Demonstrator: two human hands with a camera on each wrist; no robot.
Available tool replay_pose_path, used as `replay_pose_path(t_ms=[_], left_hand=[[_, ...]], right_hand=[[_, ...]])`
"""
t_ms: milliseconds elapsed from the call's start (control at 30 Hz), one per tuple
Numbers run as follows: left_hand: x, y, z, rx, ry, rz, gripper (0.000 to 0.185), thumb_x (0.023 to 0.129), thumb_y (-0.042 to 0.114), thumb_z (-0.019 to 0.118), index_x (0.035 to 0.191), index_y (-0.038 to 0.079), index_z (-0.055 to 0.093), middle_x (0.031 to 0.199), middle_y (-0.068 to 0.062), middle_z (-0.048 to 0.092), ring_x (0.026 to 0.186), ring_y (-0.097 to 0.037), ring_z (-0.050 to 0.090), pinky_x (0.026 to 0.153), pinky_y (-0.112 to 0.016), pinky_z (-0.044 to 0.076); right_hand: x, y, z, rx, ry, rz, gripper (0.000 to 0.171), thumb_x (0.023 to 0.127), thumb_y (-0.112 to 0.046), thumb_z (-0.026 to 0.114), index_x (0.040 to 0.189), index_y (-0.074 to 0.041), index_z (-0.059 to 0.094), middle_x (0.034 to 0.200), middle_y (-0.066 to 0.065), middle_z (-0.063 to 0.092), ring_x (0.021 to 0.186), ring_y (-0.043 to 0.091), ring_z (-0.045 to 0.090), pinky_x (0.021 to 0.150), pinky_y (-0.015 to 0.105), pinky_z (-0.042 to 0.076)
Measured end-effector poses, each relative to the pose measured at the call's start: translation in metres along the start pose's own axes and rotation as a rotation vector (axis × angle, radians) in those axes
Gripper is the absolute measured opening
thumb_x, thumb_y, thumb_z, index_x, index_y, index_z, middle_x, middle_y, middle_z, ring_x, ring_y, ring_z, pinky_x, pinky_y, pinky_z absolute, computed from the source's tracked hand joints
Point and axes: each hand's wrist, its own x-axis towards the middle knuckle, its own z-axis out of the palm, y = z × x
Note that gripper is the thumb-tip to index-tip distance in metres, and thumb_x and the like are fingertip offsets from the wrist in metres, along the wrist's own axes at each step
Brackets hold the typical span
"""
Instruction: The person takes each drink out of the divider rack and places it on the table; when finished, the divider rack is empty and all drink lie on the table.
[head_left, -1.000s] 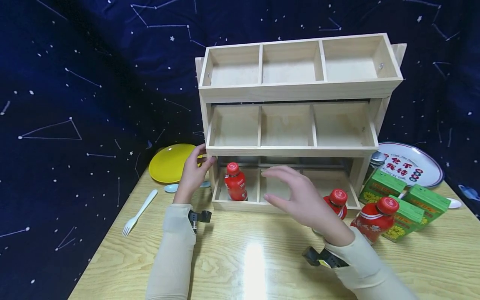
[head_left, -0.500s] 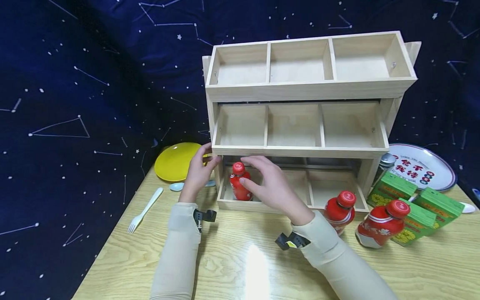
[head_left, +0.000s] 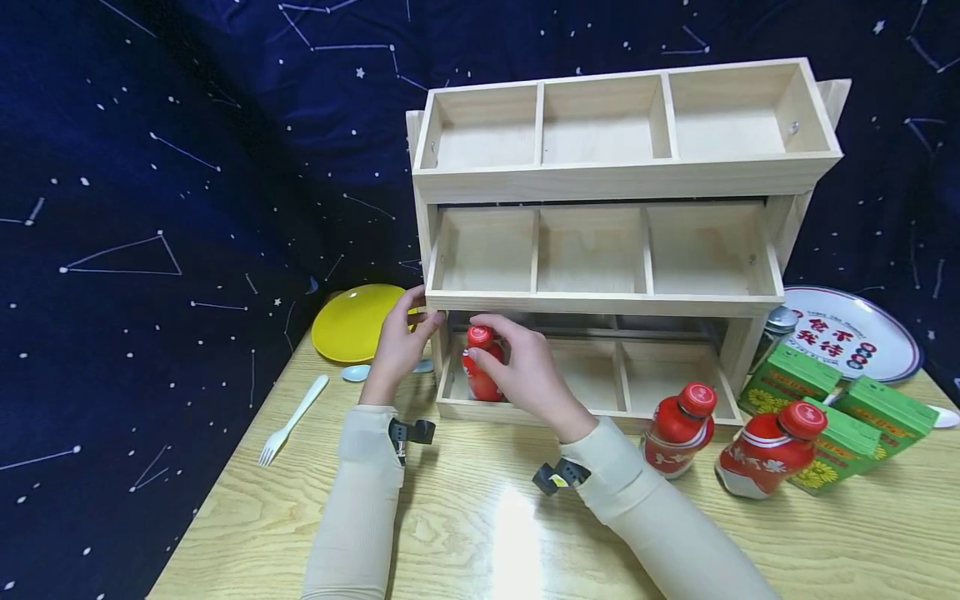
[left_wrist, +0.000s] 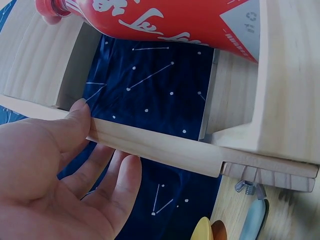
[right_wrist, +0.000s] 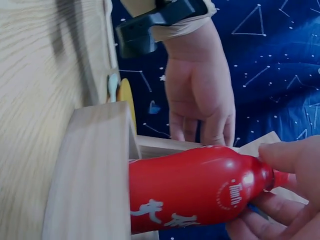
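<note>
A three-tier wooden rack [head_left: 600, 179] stands on the table. One red bottle [head_left: 477, 382] with a red cap stands in its bottom left compartment. My right hand [head_left: 517, 367] grips this bottle around the neck and shoulder; in the right wrist view the fingers [right_wrist: 290, 160] curl round the bottle [right_wrist: 195, 187] near its cap. My left hand [head_left: 397, 342] rests against the rack's left side. In the left wrist view its thumb [left_wrist: 80, 120] lies on a wooden slat [left_wrist: 160, 147], with the fingers straight below it and the bottle [left_wrist: 165, 20] beyond.
Two more red bottles [head_left: 678, 429] [head_left: 768, 446] stand on the table right of the rack, beside green cartons [head_left: 795, 379] [head_left: 881, 412]. A printed white plate [head_left: 847, 329] lies behind them. Left of the rack are a yellow plate [head_left: 352, 321], a small spoon [head_left: 356, 372] and a white fork [head_left: 288, 421].
My right hand has moved left from in front of the middle compartment to the bottle in the left one and has closed round it. The left hand has stayed on the rack.
</note>
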Motion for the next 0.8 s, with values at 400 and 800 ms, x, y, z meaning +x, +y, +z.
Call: replay_pose_path(t_ms=[400, 800], left_hand=[[-0.001, 0.000, 0.001, 0.016, 0.005, -0.004, 0.050, 0.096, 0.022, 0.066, 0.143, 0.020, 0.048, 0.133, -0.007, 0.055, 0.114, -0.028, 0.058, 0.093, -0.042, 0.054], [-0.001, 0.002, 0.000, 0.019, 0.005, -0.003, 0.051, 0.097, 0.021, 0.065, 0.144, 0.020, 0.047, 0.135, -0.008, 0.054, 0.116, -0.028, 0.057, 0.094, -0.043, 0.053]], right_hand=[[-0.004, -0.001, 0.002, 0.087, 0.127, -0.121, 0.041, 0.084, 0.002, 0.075, 0.123, -0.006, 0.064, 0.113, 0.009, 0.066, 0.097, 0.022, 0.064, 0.083, 0.040, 0.058], [-0.023, -0.033, -0.028, 0.055, 0.199, -0.243, 0.042, 0.082, 0.000, 0.079, 0.121, -0.007, 0.066, 0.111, 0.003, 0.065, 0.094, 0.015, 0.061, 0.069, 0.031, 0.059]])
